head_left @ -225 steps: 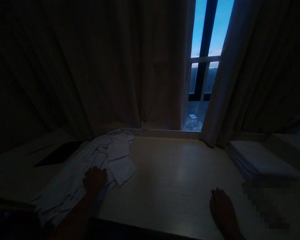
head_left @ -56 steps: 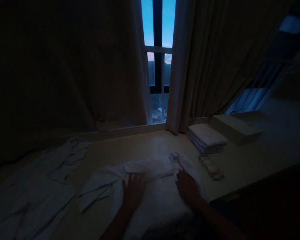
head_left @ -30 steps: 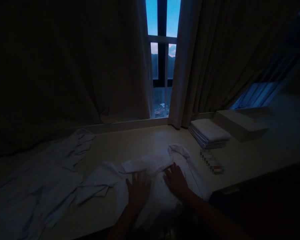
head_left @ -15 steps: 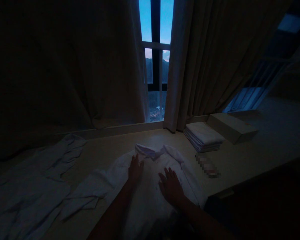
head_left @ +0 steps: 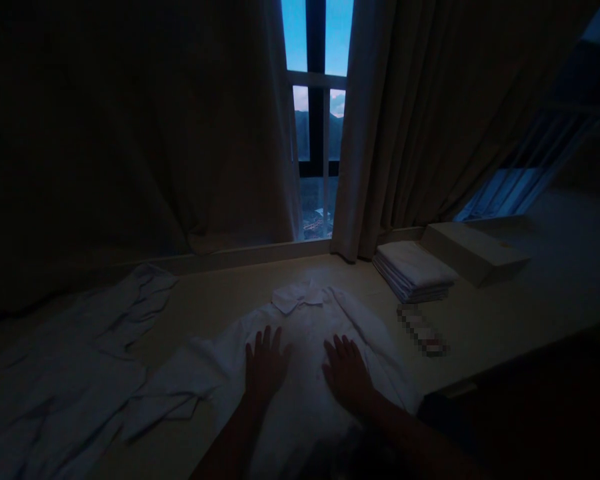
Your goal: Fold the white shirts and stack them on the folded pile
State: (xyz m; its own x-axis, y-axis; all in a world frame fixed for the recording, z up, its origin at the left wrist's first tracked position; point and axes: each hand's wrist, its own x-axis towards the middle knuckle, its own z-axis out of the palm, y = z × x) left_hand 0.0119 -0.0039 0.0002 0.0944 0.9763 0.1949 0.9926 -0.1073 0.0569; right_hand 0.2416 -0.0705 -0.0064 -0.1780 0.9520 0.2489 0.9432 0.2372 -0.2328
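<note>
A white collared shirt (head_left: 305, 313) lies spread on the pale tabletop (head_left: 230, 293) in dim light, its collar pointing toward the window. My left hand (head_left: 264, 365) rests flat on the shirt's body with fingers spread. My right hand (head_left: 347, 372) lies flat beside it on the same shirt, fingers stretched out. Neither hand grips the cloth. One sleeve trails off to the left toward the table's near edge.
A heap of more white garments (head_left: 75, 360) covers the left of the table. A stack of folded white cloths (head_left: 414, 268) and a flat box (head_left: 473, 250) sit at the right by the curtains (head_left: 400, 127). A window gap (head_left: 317, 113) shows dusk sky.
The shirt has been pulled from the left pile to the middle and flattened. In the last half second its collar was laid out and both hands slid back to press on the body.
</note>
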